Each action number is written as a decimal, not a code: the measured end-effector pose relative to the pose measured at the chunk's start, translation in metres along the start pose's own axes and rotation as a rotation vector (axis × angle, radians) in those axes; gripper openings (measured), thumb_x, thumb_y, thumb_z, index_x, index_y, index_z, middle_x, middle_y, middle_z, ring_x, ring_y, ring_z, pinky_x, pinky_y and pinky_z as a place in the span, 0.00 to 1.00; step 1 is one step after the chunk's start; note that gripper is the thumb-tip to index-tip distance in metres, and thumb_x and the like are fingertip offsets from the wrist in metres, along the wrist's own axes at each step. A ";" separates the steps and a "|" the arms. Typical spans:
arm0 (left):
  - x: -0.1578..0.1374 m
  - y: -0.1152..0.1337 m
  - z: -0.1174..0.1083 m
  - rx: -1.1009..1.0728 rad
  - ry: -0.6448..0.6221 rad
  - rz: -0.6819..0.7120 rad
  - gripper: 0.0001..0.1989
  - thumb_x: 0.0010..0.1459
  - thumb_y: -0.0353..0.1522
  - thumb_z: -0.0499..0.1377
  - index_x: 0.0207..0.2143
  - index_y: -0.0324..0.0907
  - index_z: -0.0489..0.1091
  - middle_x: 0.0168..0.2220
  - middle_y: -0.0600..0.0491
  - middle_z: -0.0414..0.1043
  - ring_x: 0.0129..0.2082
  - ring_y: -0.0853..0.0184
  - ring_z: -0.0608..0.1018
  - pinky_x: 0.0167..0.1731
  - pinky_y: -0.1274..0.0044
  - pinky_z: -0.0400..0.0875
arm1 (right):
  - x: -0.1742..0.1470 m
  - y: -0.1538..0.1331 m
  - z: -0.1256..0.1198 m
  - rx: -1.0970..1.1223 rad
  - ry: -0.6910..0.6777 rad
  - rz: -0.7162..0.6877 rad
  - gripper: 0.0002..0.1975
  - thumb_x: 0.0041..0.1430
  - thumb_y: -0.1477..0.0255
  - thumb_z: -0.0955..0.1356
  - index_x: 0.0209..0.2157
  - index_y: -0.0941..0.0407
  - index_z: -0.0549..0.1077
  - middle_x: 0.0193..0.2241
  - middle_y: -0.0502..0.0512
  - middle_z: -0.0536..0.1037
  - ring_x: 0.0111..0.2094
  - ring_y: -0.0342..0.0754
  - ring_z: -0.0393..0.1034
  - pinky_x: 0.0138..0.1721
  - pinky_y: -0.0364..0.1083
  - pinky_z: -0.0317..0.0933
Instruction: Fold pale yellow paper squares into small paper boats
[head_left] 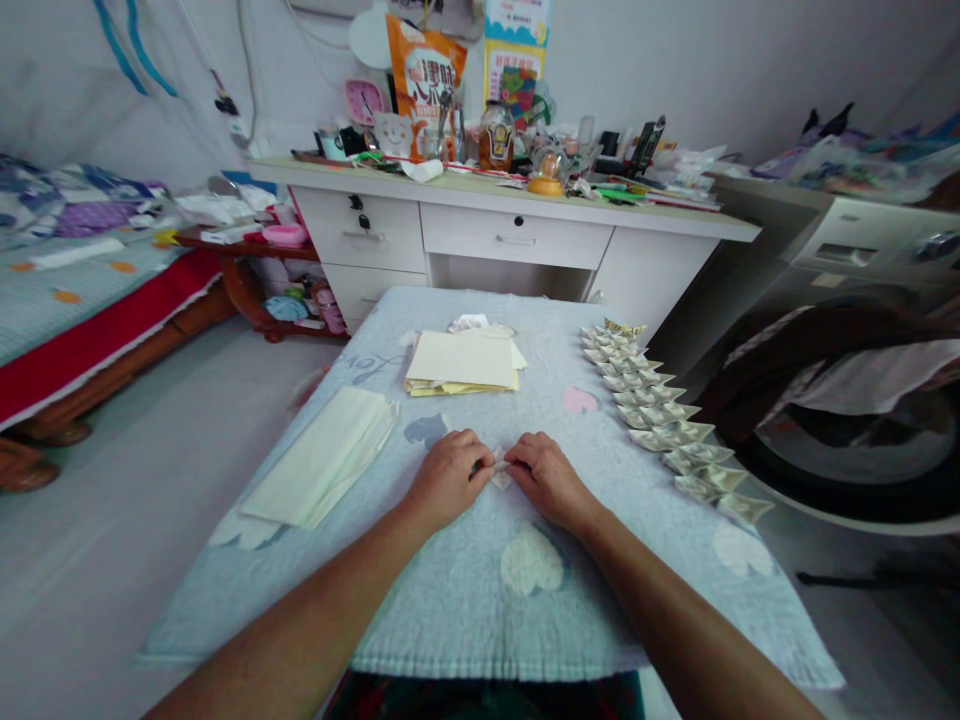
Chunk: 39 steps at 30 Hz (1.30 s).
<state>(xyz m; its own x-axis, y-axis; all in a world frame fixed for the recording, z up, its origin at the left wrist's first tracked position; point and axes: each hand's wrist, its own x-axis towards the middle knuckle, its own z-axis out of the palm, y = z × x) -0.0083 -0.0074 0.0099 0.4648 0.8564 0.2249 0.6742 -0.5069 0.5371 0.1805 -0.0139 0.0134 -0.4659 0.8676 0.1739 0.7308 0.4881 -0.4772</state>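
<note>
My left hand point(454, 474) and my right hand point(549, 478) meet near the middle of the cloth-covered table, each pinching one side of a small folded piece of paper point(501, 476). The fingers hide much of that paper. Beyond them lies a stack of cream paper sheets point(463, 358). To the left, a pile of long pale paper sheets point(322, 455) rests at a slant. A row of folded paper boats point(651, 395) runs down the table's right side, several of them nested closely together.
A light blue cloth with heart prints point(450, 610) covers the table. Behind it stands a white desk point(517, 235) crowded with a jar point(496, 138), an orange snack bag point(424, 85) and clutter. A washing machine point(847, 250) is at right, a bed point(90, 300) at left.
</note>
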 end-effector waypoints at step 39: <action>0.002 0.004 0.006 0.164 0.049 -0.181 0.08 0.57 0.36 0.58 0.28 0.43 0.71 0.34 0.51 0.69 0.39 0.61 0.70 0.37 0.71 0.58 | 0.005 0.001 -0.001 -0.154 0.002 0.266 0.08 0.61 0.69 0.66 0.30 0.56 0.74 0.33 0.55 0.72 0.38 0.50 0.60 0.35 0.47 0.46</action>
<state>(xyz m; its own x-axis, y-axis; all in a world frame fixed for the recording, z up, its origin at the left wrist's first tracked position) -0.0017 -0.0082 0.0077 0.3022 0.9365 0.1781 0.8301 -0.3504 0.4338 0.1796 -0.0092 0.0144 -0.2473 0.9669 0.0623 0.8941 0.2525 -0.3700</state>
